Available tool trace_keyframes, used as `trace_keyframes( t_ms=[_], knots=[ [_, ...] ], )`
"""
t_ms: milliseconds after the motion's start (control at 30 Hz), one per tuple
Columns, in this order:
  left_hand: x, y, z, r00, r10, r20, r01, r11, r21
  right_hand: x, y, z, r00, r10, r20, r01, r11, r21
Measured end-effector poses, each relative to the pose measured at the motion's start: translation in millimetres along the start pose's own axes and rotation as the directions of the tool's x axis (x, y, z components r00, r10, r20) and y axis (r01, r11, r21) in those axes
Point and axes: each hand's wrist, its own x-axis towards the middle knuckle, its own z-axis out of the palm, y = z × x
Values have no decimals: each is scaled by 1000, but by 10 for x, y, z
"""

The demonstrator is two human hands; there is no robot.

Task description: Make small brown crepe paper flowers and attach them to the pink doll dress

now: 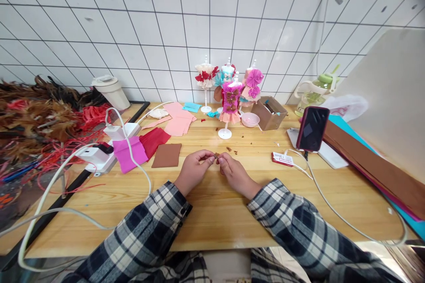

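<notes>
Over the middle of the table, my left hand [195, 169] and my right hand [235, 173] meet at the fingertips. Both pinch a small brown piece of paper [217, 158], mostly hidden by the fingers. Left of my hands lies a brown paper square [166, 155], flat on the wood. Several brown scraps [229, 148] are scattered just beyond my fingers. Behind them stands a mini dress form [231, 101] in a magenta paper dress with brown bows down its front.
More dress forms [206, 77] stand by the tiled wall, near a cardboard box [269, 114] and a pink bowl [250, 119]. Pink sheets [179, 118], a power strip [99, 159] and cables lie left. A phone [312, 129] and long brown paper [375, 168] are right.
</notes>
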Motion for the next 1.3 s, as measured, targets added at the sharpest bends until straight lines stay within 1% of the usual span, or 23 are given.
trace_keyframes(
  t_ms=[167,300,400,533,633,800,933,1067,1200,1300],
  knots=[
    [14,-35,-17,1000,28,12,-28,1000,13,-2,10,-18,1000,12,11,-12,1000,26],
    [26,-57,-17,1000,23,10,-23,1000,6,-6,9,-3,999,37,1,-37,997,73],
    [27,-50,-8,1000,17,16,-17,1000,-7,0,3,6,998,59,3,-59,990,131],
    [17,-26,-4,1000,3,14,-2,1000,-20,17,-2,-4,997,65,46,-75,966,248],
    [15,-27,-8,1000,15,12,-15,1000,-15,23,-7,-11,995,69,67,-87,948,306],
    [21,-52,-7,999,40,12,-40,999,0,19,-20,-12,994,78,82,-101,938,331],
    [20,-43,2,999,32,11,-32,999,1,20,-50,-26,989,95,114,-132,914,384],
    [15,-23,2,999,33,12,-33,999,-2,17,-77,-37,980,132,146,-180,902,392],
    [16,-23,0,999,28,17,-28,1000,-15,11,-85,-35,980,131,150,-183,889,420],
    [23,-37,1,999,30,17,-30,999,-20,10,-97,-34,975,151,161,-209,866,454]
  ],
)
